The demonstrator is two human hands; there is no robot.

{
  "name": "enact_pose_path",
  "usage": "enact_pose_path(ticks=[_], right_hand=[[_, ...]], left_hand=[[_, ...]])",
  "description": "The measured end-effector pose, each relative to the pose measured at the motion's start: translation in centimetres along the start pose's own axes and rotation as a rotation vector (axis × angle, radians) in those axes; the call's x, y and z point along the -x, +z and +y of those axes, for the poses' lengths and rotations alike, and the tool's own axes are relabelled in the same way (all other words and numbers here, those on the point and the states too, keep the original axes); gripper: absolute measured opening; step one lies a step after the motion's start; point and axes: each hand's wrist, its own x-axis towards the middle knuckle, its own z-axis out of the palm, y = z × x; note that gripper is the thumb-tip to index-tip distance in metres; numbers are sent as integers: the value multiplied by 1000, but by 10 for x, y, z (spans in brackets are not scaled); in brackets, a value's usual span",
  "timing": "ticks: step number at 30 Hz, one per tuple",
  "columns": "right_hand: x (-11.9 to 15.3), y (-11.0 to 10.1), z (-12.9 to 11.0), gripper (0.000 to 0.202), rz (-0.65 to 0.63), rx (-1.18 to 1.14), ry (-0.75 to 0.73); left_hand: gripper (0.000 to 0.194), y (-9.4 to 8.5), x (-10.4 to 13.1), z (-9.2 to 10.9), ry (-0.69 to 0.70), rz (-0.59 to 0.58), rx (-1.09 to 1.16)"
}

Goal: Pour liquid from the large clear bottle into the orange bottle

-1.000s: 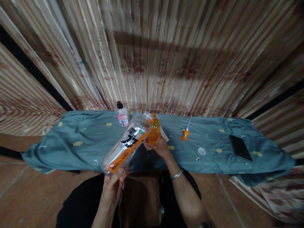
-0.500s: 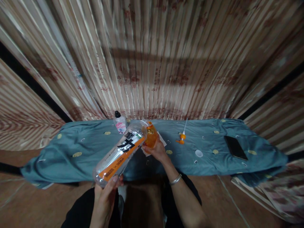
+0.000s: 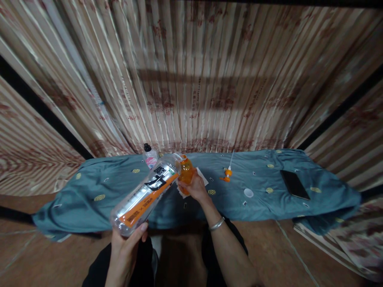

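My left hand (image 3: 127, 243) is closed round the base of a large clear plastic bottle (image 3: 149, 189) with an orange and silver label. The bottle is tilted, its neck up and to the right, at the mouth of an orange bottle (image 3: 186, 169). Around that orange bottle my right hand (image 3: 194, 186) is wrapped, holding it over a white paper sheet (image 3: 203, 175). Whether liquid runs between the two mouths is too blurred to tell. To the right an orange pump head (image 3: 228, 173) with a clear tube lies on the cloth.
A blue-green patterned cloth (image 3: 113, 211) covers the long table. At the back left stands a clear bottle with a black cap (image 3: 150, 156). A white round disc (image 3: 248, 193) and a dark phone-like slab (image 3: 295, 184) lie to the right. Striped curtains (image 3: 191, 79) hang behind.
The clear bottle's base has moved slightly left and down with my left hand, while its neck stays at the orange bottle's mouth. The whole view has shifted a little.
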Motion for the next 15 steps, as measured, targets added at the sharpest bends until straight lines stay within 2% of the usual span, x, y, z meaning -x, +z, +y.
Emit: enact_pose_path(ticks=[8, 12, 15], right_hand=[[1, -5, -1, 80, -25, 72, -17], [1, -6, 2, 77, -22, 84, -23], [0, -4, 6, 76, -16, 83, -23]], left_hand=[[85, -3, 0, 2, 0, 1, -76], [96, -2, 1, 5, 9, 51, -125], [95, 0, 3, 8, 18, 75, -133]])
